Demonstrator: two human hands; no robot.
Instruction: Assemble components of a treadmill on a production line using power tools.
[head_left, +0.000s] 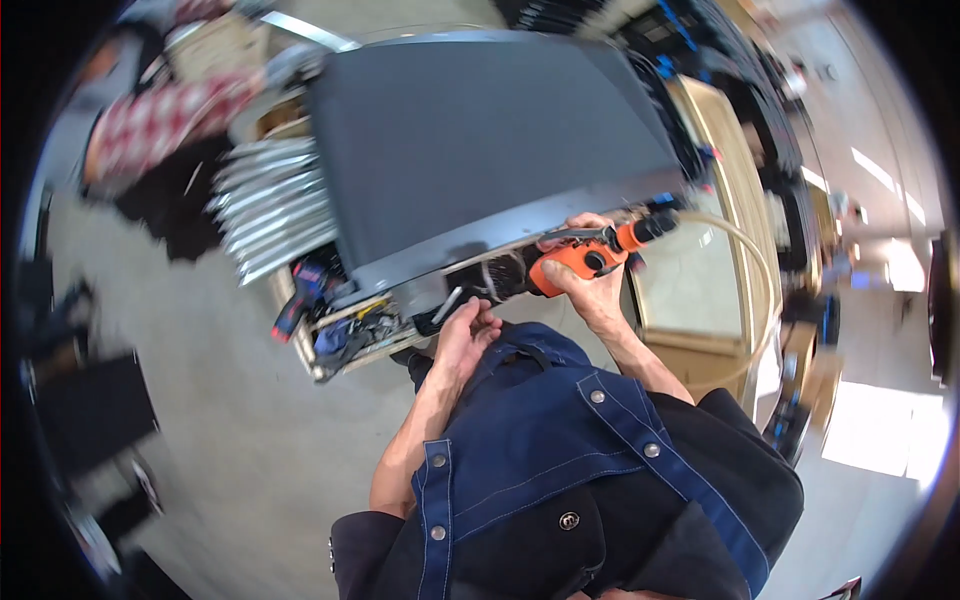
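Right hand (592,290) wrapped around an orange-and-black tool (572,270), a person in a blue apron (520,430) stands at a dark gray worktop (480,130). The tool is just beside the worktop's near edge. Apart from it, the left hand (464,338) curls its fingers near a thin pale rod (447,304); whether it grips anything cannot be told. Silvery bars (270,210), a red-and-blue drill (302,296) and a wooden tray (366,357) of tools lie to the left.

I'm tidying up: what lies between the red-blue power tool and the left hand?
Head view: between the power tool and left hand, jumbled small tools in a pale-edged tray.
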